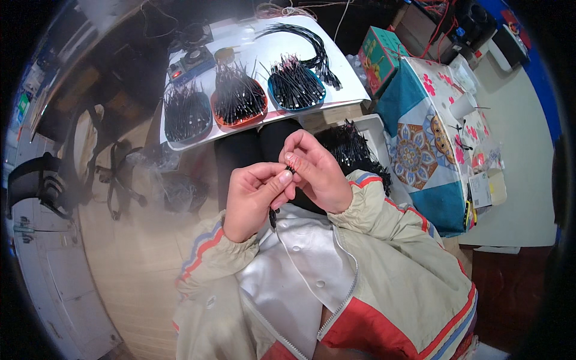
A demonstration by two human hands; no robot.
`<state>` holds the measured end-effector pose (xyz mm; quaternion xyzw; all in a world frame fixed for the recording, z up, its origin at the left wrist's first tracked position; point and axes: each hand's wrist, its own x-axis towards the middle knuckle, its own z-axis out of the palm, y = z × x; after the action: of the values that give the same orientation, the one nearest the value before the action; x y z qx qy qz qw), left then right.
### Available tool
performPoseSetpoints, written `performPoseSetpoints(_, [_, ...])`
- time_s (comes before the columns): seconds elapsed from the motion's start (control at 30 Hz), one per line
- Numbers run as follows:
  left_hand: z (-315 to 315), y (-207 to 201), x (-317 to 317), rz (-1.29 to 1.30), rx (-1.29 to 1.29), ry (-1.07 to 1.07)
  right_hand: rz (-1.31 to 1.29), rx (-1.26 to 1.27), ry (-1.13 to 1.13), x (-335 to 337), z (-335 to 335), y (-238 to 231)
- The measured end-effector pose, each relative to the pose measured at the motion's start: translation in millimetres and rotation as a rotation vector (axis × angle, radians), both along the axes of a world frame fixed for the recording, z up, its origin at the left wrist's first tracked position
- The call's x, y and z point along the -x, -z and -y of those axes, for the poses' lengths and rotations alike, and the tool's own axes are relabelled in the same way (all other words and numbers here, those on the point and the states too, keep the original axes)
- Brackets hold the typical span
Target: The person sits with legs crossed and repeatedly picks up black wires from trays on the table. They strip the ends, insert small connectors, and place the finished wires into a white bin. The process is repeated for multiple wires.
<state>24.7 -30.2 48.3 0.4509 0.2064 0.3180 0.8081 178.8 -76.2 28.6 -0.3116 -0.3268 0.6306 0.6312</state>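
My left hand (pixel 259 187) and my right hand (pixel 321 174) meet above my lap, fingertips pinched together. Between them they grip a short black cable (pixel 273 217), whose dark end hangs below my left fingers. Thin reddish wire ends show at my right fingertips; the finer detail there is too small to make out. Beyond my hands, a white table (pixel 351 99) carries three bowls heaped with similar black cables: a bluish one (pixel 195 135) at left, an orange one (pixel 240 123) in the middle and a teal one (pixel 307 108) at right.
A bundle of longer black cables (pixel 318 51) lies behind the bowls, near a small blue device (pixel 191 65). Beside my right arm, a white bin (pixel 373 129) holds more dark cables. A cloth-covered table (pixel 414 204) stands at right, a black chair (pixel 41 180) at left.
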Motion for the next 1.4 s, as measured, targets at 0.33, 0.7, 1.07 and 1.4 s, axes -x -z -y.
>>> performPoseSetpoints(0.33, [-32, 6, 11, -0.171, -0.057, -0.041, 0.982, -0.345, 0.182, -19, -29, -18])
performPoseSetpoints(0.7, [-49, 13, 22, -0.218, 0.133, 0.099, 0.736, -0.074, 0.265, -33, -43, -8])
performPoseSetpoints(1.07, [-56, 5, 20, -0.274, 0.12, 0.286, 1.399, -0.795, 0.089, -52, -27, -27])
performPoseSetpoints(1.4, [-54, 0, 21, -0.273, 0.16, 0.322, 1.36, -0.904, 0.131, -47, -27, -27])
